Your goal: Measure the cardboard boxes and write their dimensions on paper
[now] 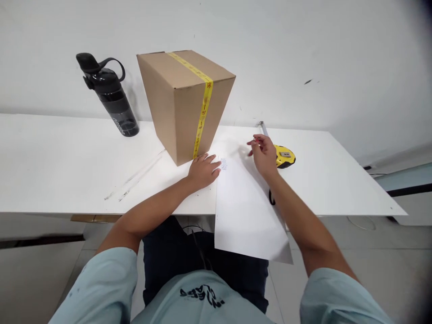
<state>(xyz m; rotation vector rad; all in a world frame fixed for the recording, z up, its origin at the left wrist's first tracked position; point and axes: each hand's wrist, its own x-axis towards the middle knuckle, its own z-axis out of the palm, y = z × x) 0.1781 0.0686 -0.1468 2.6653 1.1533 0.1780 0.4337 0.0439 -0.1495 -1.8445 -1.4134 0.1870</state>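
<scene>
My left hand (202, 172) lies with fingers spread at the foot of a brown cardboard box (192, 119), its fingertips by the box's lower edge and the paper's top left corner. The box stands upright, with a strip of yellow printed tape (204, 108) over its top and down its front. A white sheet of paper (248, 211) bears a few small lines of blue writing near its top and hangs over the table's front edge. Above its upper right part, my right hand (263, 153) is closed around a slim pen, mostly hidden, with a bit of red showing.
Just right of my right hand sits a yellow and black tape measure (285, 156), its metal blade (263, 128) drawn out toward the wall. A dark water bottle (113, 101) stands left of the box. The white table (67, 166) runs along the wall.
</scene>
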